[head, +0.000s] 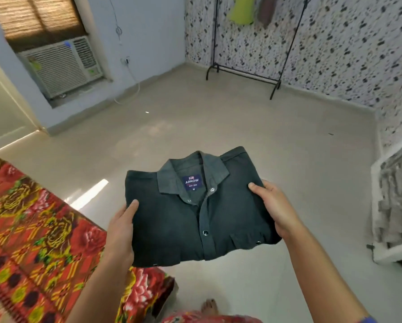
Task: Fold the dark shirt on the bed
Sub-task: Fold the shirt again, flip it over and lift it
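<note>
The dark shirt (172,220) is folded into a flat rectangle, collar and blue label facing up, snap buttons down its front. I hold it in the air over the floor, just off the bed's corner. My left hand (122,227) grips its left edge with the thumb on top. My right hand (273,203) grips its right edge the same way. The bed (30,224), covered with a red and yellow floral spread, lies at the lower left.
Bare beige floor (218,117) stretches ahead. A black clothes rack (244,73) with hanging garments stands at the far patterned wall. A window air conditioner (62,66) sits low in the left wall. A white frame (391,206) stands at the right. My foot (209,307) shows below.
</note>
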